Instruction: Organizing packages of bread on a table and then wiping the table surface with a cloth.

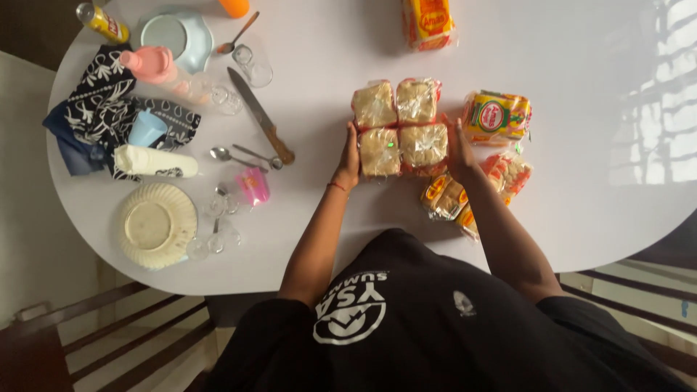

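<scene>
Several clear bags of sliced bread [399,127] lie in a square block on the white round table [334,43]. My left hand [349,156] presses flat against the block's left side. My right hand [457,149] presses against its right side. Both hands squeeze the near two bags between them. More bread packets [498,116] with orange and yellow wrapping lie just right of my right hand, and others [454,196] lie under my right forearm.
Another bread packet [428,23] lies at the far edge. To the left are a knife [260,112], spoons [232,155], clear glasses [253,65], a pink cup [254,186], a cream plate [156,223], a blue plate [174,34], a patterned cloth [102,109] and a can [103,23].
</scene>
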